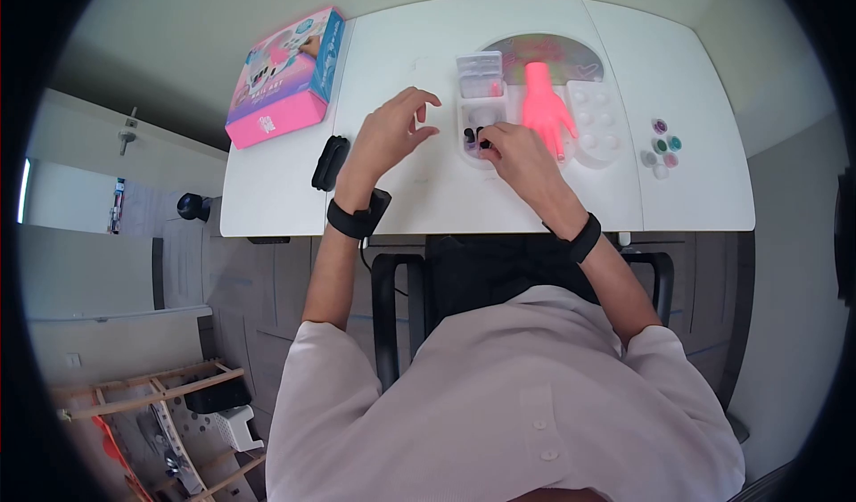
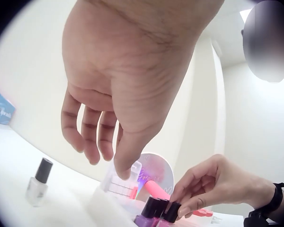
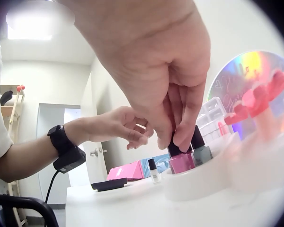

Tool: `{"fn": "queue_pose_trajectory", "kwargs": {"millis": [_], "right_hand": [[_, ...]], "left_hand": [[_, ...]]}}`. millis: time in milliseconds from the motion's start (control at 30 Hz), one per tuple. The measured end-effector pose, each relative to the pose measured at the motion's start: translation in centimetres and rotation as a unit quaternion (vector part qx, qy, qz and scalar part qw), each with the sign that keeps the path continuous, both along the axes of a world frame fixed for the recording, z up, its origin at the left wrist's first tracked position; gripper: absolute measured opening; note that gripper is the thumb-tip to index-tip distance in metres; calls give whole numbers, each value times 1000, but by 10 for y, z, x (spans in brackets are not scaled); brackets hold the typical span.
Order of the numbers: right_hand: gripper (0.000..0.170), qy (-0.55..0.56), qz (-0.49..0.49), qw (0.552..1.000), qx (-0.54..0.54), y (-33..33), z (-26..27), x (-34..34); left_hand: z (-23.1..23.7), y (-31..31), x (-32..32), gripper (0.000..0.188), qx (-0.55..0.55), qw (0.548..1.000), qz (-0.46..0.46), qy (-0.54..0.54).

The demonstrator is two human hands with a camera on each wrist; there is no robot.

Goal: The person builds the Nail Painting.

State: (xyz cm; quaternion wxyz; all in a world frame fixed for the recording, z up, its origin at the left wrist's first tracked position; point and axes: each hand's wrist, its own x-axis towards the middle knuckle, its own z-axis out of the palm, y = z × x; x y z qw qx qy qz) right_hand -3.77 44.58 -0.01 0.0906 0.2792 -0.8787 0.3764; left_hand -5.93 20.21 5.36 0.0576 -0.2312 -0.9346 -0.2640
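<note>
My right hand (image 1: 524, 159) reaches into a compartment of the white tray (image 1: 588, 150) and pinches the black cap of a pink nail polish bottle (image 3: 181, 163) between thumb and fingers. Beside that bottle stand a grey-green polish bottle (image 3: 202, 155) and a purple one (image 2: 145, 220), both black-capped. Left of the tray, my left hand (image 1: 390, 135) is raised above the table with loosely bent fingers and nothing in its grasp. A clear or white polish bottle (image 2: 38, 186) stands upright on the table outside the tray, below the left hand.
A pink model hand (image 1: 540, 110) lies on the tray before a shiny rounded back panel (image 1: 584, 56). A clear lidded case (image 1: 481, 78) is at the tray's left. Several small glitter pots (image 1: 661, 145) are at right; a black case (image 1: 331, 162) and nail-set box (image 1: 285, 78) at left.
</note>
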Motion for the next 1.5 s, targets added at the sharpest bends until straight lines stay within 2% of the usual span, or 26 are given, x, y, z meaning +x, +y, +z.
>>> {"fn": "queue_pose_trajectory", "kwargs": {"millis": [67, 267, 367, 467, 600, 667, 767, 900, 967, 1100, 1167, 1200, 1267, 1367, 1400, 1467, 1500], "right_hand": [[18, 15, -14, 1000, 3, -3, -1, 0], [15, 17, -14, 1000, 3, -5, 2, 4], [17, 58, -12, 997, 41, -2, 0, 0], [16, 84, 14, 996, 20, -3, -2, -3], [15, 75, 23, 997, 23, -4, 1, -3], [24, 29, 18, 999, 6, -6, 3, 0], [17, 57, 22, 998, 14, -7, 1, -2], [16, 63, 45, 997, -11, -9, -2, -2], [14, 74, 28, 997, 24, -10, 0, -2], [15, 67, 19, 997, 40, -7, 4, -2], [17, 87, 29, 996, -15, -4, 6, -2], [17, 86, 27, 996, -15, 0, 8, -3], [19, 77, 12, 996, -32, 10, 20, -3], [19, 73, -32, 997, -16, 24, 32, -5], [19, 75, -35, 996, -38, 28, 33, -6], [19, 79, -46, 995, -36, 33, 34, -7], [19, 84, -53, 994, -34, 35, 34, -7]], "left_hand": [[3, -8, 2, 33, 1, 1000, 26, 14], [2, -24, 4, 24, 8, 998, 55, 24], [3, -25, 5, 23, 13, 998, 47, 30], [4, -25, 5, 24, 11, 999, 44, 26], [3, -26, 4, 23, 16, 998, 52, 29], [2, -28, 2, 22, 8, 998, 62, 25], [-1, -29, -1, 24, 4, 997, 82, 1], [-44, -50, -34, 26, 54, 997, 49, -1], [-54, -53, -42, 27, -9, 994, 101, 40], [-65, -57, -54, 26, -58, 992, 109, 37], [-64, -58, -61, 27, -40, 995, 79, -46], [-66, -58, -62, 27, -40, 995, 77, -47], [-56, -51, -55, 20, 6, 997, 75, -5], [-26, -32, -33, 25, 29, 995, 95, 16], [-12, -24, -25, 25, 28, 995, 92, 14], [15, -6, -7, 26, 129, 990, 50, -17], [25, 1, 1, 26, 127, 991, 47, -18]]}}
